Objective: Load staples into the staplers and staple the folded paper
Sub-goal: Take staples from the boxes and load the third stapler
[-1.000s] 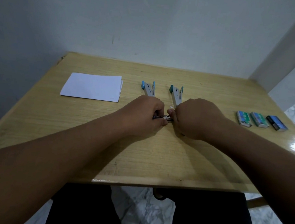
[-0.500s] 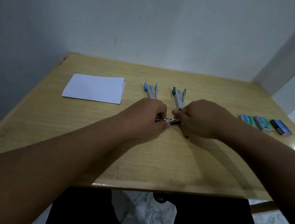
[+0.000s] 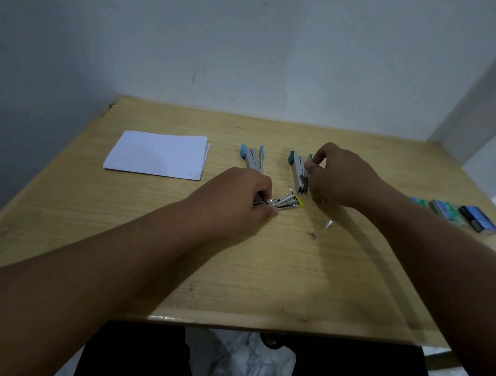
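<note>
My left hand point(image 3: 237, 199) grips a small metal stapler with a yellow tip point(image 3: 287, 202), which lies low over the table and points right. My right hand point(image 3: 339, 177) is further back, thumb and forefinger pinched on the upper arm of the green stapler point(image 3: 298, 169), which lies spread open on the table. A blue stapler point(image 3: 252, 158) lies open to its left, partly hidden by my left hand. The folded white paper point(image 3: 157, 154) rests at the back left. Two short staple strips point(image 3: 329, 224) point(image 3: 312, 235) lie loose in front of my right hand.
Three staple boxes sit at the right edge of the wooden table point(image 3: 263, 278): two green ones point(image 3: 419, 202) point(image 3: 444, 209) and a blue one point(image 3: 479, 219). A wall stands behind the table and a pillar at the back right.
My right hand let go of the yellow-tipped stapler and moved back to the green stapler. Two loose staple strips now show on the table. My left hand stayed put.
</note>
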